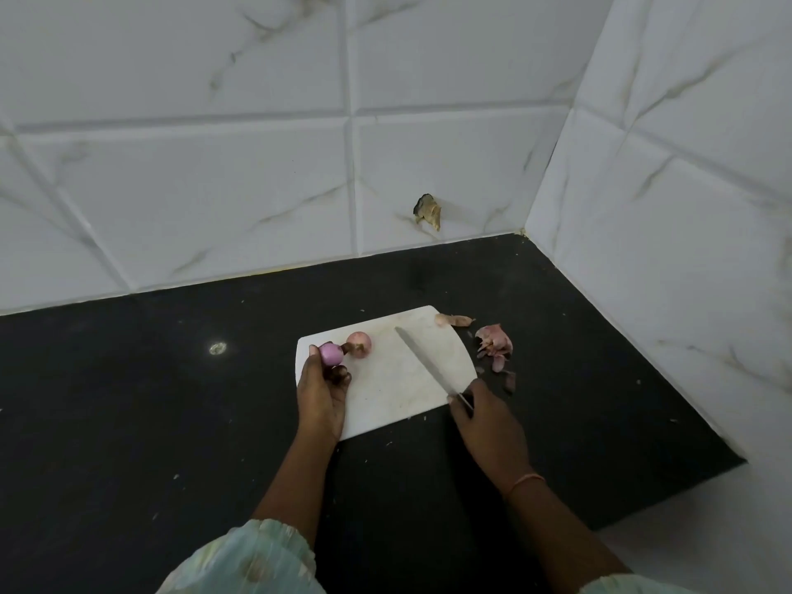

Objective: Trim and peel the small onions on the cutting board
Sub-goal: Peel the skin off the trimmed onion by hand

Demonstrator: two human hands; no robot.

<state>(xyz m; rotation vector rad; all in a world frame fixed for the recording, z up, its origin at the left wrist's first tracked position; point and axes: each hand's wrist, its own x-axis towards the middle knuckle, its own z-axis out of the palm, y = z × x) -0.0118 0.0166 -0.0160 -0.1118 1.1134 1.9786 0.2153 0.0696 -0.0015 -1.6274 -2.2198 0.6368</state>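
Note:
A white cutting board (385, 379) lies on the black counter. My left hand (321, 392) pinches a peeled purple small onion (331, 354) at the board's far left corner. Right beside it an unpeeled pinkish onion (359, 344) rests on the board. My right hand (484, 422) grips the handle of a knife (422, 364) at the board's right edge. The blade lies flat across the board, its tip pointing away from me.
Onion skins (495, 342) are heaped on the black counter (171, 400) just right of the board, and another peel piece (454, 320) lies by the board's far corner. Tiled walls close the counter at the back and on the right.

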